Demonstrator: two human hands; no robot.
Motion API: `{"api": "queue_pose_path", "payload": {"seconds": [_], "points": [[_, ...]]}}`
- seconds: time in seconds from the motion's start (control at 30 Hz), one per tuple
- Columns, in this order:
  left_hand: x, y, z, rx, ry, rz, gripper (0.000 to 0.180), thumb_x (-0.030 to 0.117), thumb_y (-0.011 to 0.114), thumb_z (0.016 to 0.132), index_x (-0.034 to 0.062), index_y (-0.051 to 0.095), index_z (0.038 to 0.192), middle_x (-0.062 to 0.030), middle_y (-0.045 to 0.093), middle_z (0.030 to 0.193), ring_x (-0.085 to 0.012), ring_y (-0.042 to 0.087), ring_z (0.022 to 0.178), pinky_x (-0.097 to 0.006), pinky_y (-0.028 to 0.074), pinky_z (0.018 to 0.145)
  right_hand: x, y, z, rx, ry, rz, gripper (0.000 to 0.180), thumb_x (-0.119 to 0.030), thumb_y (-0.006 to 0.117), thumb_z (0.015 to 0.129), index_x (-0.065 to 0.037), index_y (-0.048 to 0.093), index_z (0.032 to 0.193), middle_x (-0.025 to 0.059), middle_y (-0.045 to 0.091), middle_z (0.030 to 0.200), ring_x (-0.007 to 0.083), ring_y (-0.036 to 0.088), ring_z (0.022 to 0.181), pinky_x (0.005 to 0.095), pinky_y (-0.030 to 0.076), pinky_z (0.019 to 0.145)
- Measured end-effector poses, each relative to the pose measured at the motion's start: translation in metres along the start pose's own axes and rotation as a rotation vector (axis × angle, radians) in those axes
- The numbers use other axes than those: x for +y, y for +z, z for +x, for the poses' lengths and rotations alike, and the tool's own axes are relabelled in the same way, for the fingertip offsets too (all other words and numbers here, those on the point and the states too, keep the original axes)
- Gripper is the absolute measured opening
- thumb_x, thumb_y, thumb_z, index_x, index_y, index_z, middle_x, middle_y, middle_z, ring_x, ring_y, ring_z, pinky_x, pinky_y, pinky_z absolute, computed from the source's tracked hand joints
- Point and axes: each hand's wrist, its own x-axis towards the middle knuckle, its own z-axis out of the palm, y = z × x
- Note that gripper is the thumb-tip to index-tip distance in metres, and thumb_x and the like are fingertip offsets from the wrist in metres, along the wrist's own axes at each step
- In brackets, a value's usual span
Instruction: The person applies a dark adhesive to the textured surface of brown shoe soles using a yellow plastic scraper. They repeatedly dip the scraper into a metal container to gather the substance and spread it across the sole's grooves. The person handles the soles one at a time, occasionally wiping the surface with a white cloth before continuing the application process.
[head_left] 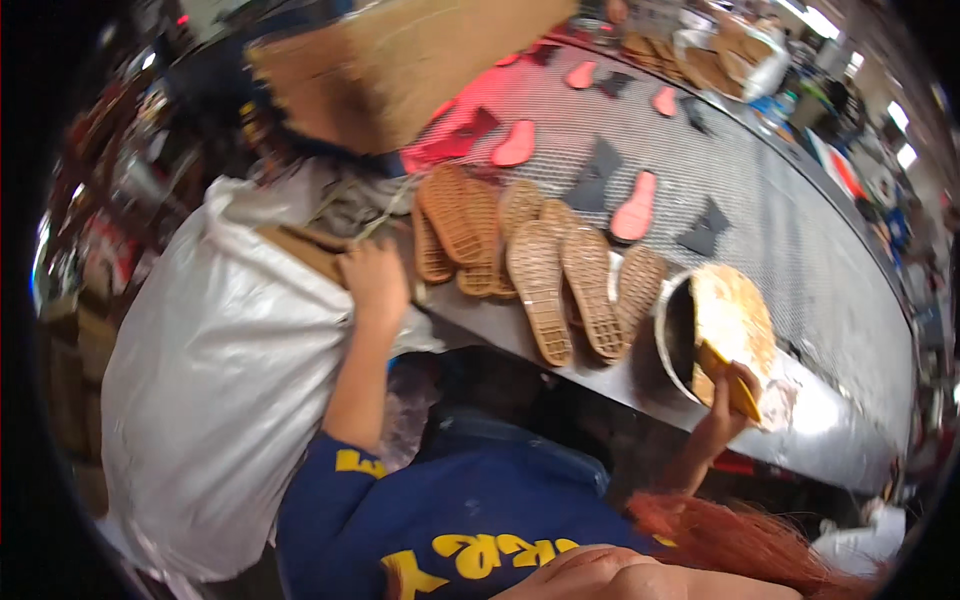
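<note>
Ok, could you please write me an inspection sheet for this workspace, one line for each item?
Surface: grey mesh belt with a metal edge.
Job's things: tan shoe soles piled at the belt's near edge; round tin tilted beside them.
Clutter: red soles and dark pieces spread along the belt; big white sack on the left.
Grips: left hand holds a cardboard piece at the sack; right hand holds a yellow tool at the tin.
Cables: nothing seen.
Surroundings: blurred shelves and lights.
</note>
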Motion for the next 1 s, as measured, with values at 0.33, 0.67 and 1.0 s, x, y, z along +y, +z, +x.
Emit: {"api": "queue_pose_path", "payload": {"seconds": [0.33, 0.67, 1.0], "points": [[0.005, 0.022, 0.036, -0.324, 0.057, 0.223, 0.024, 0.013, 0.05, 0.086, 0.009, 0.074, 0.091, -0.0134, 0.068, 0.106, -0.0312, 0.058, 0.111, -0.052, 0.021, 0.11, -0.002, -0.008, 0.003, 0.01, 0.023, 0.103, 0.015, 0.004, 0.064, 0.084, -0.001, 0.061, 0.098, 0.0058, 0.061, 0.097, 0.0125, 0.059, 0.092, 0.0251, 0.046, 0.085], [0.009, 0.045, 0.046, -0.145, -0.026, 0.302, 0.023, 0.017, 0.051, 0.087, 0.0122, 0.074, 0.087, -0.0101, 0.069, 0.092, -0.0274, 0.063, 0.092, -0.042, 0.037, 0.089, 0.003, -0.015, 0.005, 0.034, 0.029, 0.075, 0.014, 0.006, 0.063, 0.083, 0.0, 0.061, 0.097, 0.006, 0.061, 0.096, 0.014, 0.059, 0.093, 0.0264, 0.046, 0.085], [-0.004, -0.116, 0.045, 0.881, -0.257, -0.143, 0.023, 0.021, 0.048, 0.096, 0.0141, 0.065, 0.11, -0.0093, 0.068, 0.103, -0.0304, 0.067, 0.084, -0.04, 0.052, 0.068, 0.011, -0.009, 0.001, 0.019, 0.072, -0.046, 0.011, 0.004, 0.063, 0.084, 0.001, 0.064, 0.095, 0.006, 0.064, 0.093, 0.0142, 0.06, 0.09, 0.0274, 0.047, 0.084]]}}
